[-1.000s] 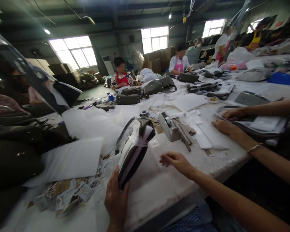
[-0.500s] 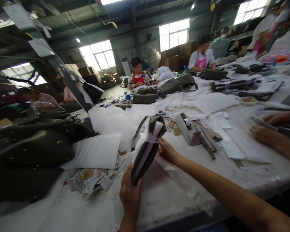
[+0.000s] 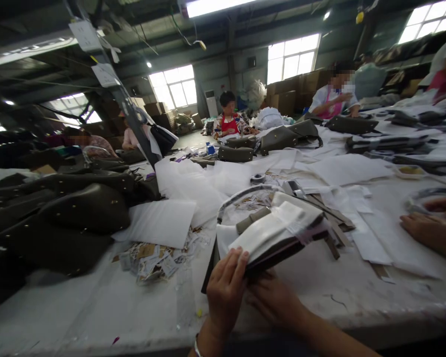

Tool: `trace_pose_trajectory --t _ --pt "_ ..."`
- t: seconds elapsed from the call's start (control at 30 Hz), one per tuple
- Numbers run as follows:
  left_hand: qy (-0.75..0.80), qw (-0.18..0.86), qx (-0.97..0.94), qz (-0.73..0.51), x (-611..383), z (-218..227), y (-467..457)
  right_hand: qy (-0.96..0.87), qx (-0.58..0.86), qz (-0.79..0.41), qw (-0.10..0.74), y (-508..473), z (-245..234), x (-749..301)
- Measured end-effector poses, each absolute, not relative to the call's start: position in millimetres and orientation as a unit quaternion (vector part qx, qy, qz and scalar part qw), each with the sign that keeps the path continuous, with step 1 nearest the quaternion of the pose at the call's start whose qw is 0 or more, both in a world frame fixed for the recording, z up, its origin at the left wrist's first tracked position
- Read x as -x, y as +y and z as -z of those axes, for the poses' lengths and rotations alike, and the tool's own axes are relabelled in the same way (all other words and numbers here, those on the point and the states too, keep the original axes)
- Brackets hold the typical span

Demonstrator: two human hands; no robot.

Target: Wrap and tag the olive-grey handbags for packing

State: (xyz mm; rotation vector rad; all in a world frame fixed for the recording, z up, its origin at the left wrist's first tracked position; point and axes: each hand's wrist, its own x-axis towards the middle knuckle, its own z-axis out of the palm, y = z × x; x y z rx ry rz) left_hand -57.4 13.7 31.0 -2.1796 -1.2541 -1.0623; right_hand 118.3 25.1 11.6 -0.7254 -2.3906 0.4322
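Observation:
I hold a dark olive handbag (image 3: 278,233), wrapped in white foam sheet and clear tape, tilted flat above the near edge of the white worktable (image 3: 96,307). My left hand (image 3: 226,290) grips its near corner, fingers curled over the white wrapping. My right hand (image 3: 277,302) is under the bag beside the left, fingers closed against its underside. The bag's strap (image 3: 241,196) loops up behind it.
A pile of dark olive bags (image 3: 59,218) fills the left. A white foam sheet (image 3: 159,223) and torn paper scraps (image 3: 152,260) lie in front of it. A co-worker's hands (image 3: 431,223) rest at the right. Other people work at the far end.
The bag went from standing upright to lying tilted flat, closer to me. My right hand moved from its upper side to underneath it. The view shifted left, and the bag hides the tape dispenser.

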Motion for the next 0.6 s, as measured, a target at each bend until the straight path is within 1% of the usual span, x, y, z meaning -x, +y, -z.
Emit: trace_pose_trajectory --t 0.1,0.17,0.23,0.3,0.33,0.37,0.47,0.6 --pt "-0.435 0.208 0.794 0.370 48 -16 0 -0.916 0.133 -0.190 0.329 6 -42 -140" --pt "-0.427 0.216 0.798 0.366 41 -5 -8 -0.913 0.119 -0.196 0.336 11 -62 -152" --pt "-0.416 0.226 0.804 0.360 36 3 -13 -0.899 0.177 -0.212 0.338 36 -79 -157" --pt "-0.417 0.230 0.808 0.347 33 7 -16 -0.872 0.302 -0.232 0.308 76 -87 -152" --pt "-0.423 0.229 0.807 0.341 32 7 -17 -0.855 0.380 -0.233 0.266 99 -88 -147" --pt "-0.428 0.229 0.807 0.336 31 7 -17 -0.833 0.455 -0.236 0.207 122 -86 -140" --pt "-0.430 0.240 0.801 0.340 26 7 -18 -0.805 0.525 -0.244 0.131 180 -70 -112" --pt "-0.443 0.254 0.778 0.366 12 12 -23 -0.762 0.588 -0.258 0.088 213 -46 -77"
